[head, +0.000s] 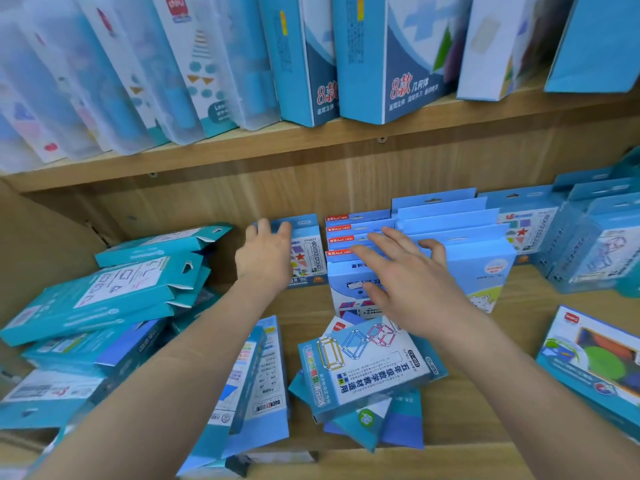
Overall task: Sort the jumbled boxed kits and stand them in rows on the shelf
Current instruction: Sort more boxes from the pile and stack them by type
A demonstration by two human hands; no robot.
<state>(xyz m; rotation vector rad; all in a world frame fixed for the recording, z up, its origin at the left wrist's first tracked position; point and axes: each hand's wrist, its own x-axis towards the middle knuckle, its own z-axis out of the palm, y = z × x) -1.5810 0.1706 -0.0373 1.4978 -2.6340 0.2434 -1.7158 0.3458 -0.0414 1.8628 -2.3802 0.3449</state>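
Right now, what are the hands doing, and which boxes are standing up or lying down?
left hand: grips the top of the star box.
right hand: open, fingers spread over the red-label boxes.
star box: upright at the back.
red-label boxes: standing in a row.
frame box: lying flat atop other boxes.
teal boxes: lying jumbled, stacked at the left.
upper-shelf boxes: standing, leaning.

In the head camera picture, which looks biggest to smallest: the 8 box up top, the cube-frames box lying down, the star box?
1. 8 box and cube-frames box: about alike; one is cut off, the other nearer, so unranked.
2. Smallest: star box, partly behind the left hand.
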